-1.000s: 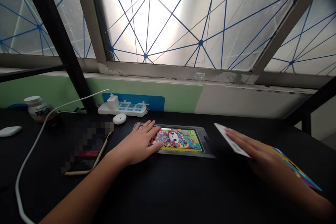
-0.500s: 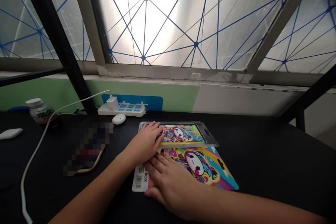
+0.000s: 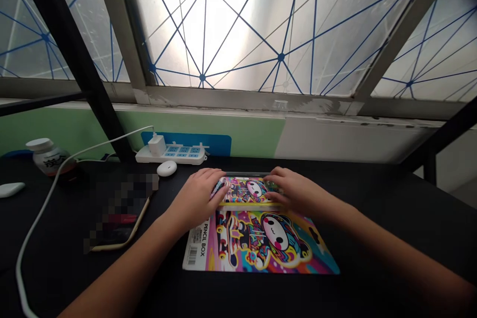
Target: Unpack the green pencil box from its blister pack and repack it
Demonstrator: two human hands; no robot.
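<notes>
A colourful pencil box (image 3: 242,190) with a cartoon figure on its lid lies in its clear plastic packaging. Holding its left end is my left hand (image 3: 197,198), fingers over the top and thumb along the near side. My right hand (image 3: 300,192) grips the other end, its fingers curled over the lid's corner. Below the box, on the near side, a printed backing card (image 3: 276,243) lies flat on the desk, with "PENCIL BOX" and a barcode on its white left strip. Both palms and much of the packaging's ends are hidden.
On the black desk (image 3: 372,218) at left lie a pixelated item (image 3: 126,218), a white cable (image 3: 48,198), a white round case (image 3: 167,168) and a white-capped bottle (image 3: 48,156). A power strip (image 3: 171,154) with a plugged-in charger stands by the wall. Black posts rise on both sides.
My right hand has left the backing card and moved up and right to the pencil box's right end. My left hand stays at the left end. The card's print is now uncovered.
</notes>
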